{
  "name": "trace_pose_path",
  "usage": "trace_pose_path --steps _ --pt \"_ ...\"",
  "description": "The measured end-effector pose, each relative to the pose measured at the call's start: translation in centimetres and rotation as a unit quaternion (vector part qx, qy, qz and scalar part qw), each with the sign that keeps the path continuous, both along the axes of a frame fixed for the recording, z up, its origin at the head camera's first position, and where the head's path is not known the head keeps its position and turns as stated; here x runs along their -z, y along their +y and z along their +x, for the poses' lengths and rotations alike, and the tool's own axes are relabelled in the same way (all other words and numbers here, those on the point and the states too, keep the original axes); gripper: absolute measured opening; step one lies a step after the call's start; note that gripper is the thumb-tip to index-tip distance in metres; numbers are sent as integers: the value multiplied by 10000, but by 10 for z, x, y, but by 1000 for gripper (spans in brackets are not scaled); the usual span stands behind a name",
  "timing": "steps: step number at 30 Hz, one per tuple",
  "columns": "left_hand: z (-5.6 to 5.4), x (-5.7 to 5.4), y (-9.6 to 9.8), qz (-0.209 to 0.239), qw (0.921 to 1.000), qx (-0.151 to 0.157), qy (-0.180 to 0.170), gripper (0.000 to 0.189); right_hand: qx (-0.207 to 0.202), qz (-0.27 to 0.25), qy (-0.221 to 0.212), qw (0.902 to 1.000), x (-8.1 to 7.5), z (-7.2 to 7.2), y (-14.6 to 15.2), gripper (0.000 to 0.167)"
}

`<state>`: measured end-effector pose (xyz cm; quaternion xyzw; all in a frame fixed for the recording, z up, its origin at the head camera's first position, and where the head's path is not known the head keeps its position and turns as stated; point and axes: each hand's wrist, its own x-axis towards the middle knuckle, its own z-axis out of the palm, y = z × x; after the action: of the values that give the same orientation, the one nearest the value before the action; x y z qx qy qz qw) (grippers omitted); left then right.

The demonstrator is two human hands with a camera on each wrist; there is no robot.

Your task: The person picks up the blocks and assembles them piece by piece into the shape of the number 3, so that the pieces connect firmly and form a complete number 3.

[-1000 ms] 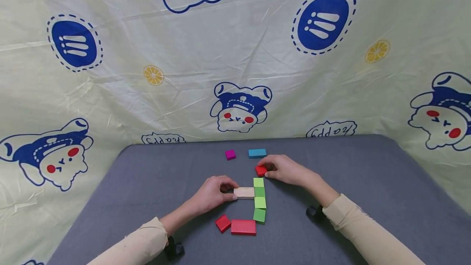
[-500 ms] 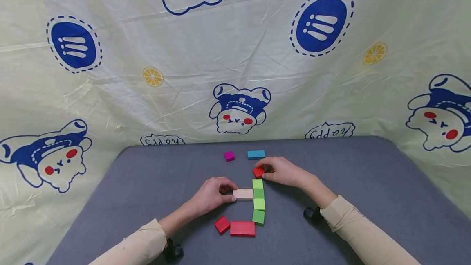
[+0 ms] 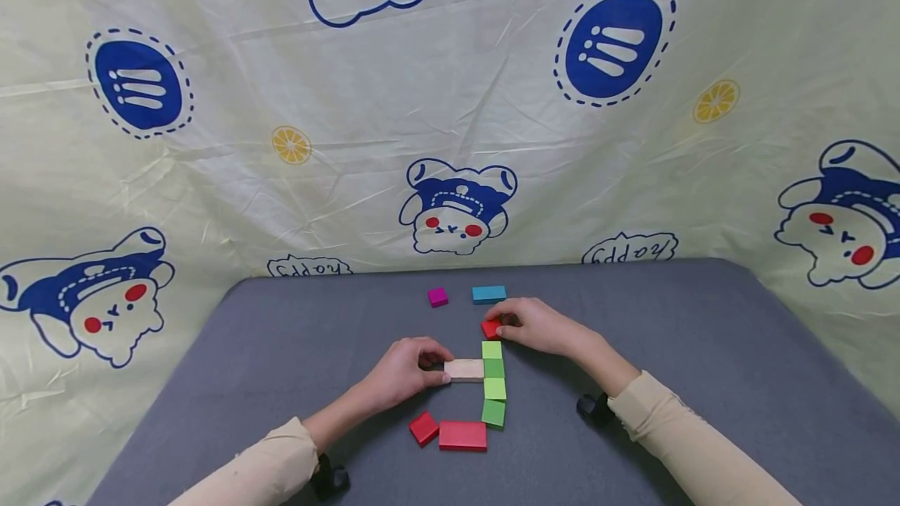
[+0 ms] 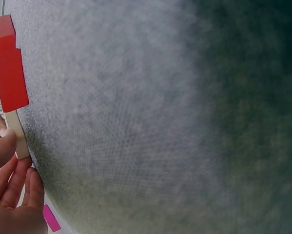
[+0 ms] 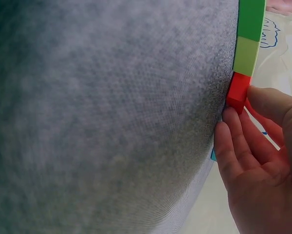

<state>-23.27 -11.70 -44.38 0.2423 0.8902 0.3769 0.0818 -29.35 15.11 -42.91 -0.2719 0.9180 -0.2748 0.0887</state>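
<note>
My left hand (image 3: 408,369) pinches the left end of a pale wooden block (image 3: 464,370), which lies flat with its right end against a column of light and dark green blocks (image 3: 494,389). At the far end of that column, my right hand (image 3: 534,322) pinches a small red block (image 3: 489,329) between thumb and fingers. In the right wrist view the red block (image 5: 239,88) sits right at the end of the light green block (image 5: 246,55). The left wrist view shows the thumb and fingers around the wooden block (image 4: 20,139).
A large red block (image 3: 462,436) and a tilted smaller red block (image 3: 424,429) lie nearer, below the column. Farther back on the grey table (image 3: 316,334) are a magenta block (image 3: 437,297) and a blue block (image 3: 488,294). A printed curtain (image 3: 457,100) hangs behind.
My right hand has moved slightly left and nearer with the small red block, bringing it to the far end of the green column. The left hand stays on the wooden block.
</note>
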Motion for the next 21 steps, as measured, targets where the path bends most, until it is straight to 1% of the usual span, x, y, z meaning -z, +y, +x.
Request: trace_pose_path --steps 15,21 --pt "-1 2 -1 2 9999 48 125 25 -122 -119 -17 9999 0 3 -2 26" --pt "0 2 -2 33 9999 76 143 25 -110 -145 -42 9998 0 4 -3 26"
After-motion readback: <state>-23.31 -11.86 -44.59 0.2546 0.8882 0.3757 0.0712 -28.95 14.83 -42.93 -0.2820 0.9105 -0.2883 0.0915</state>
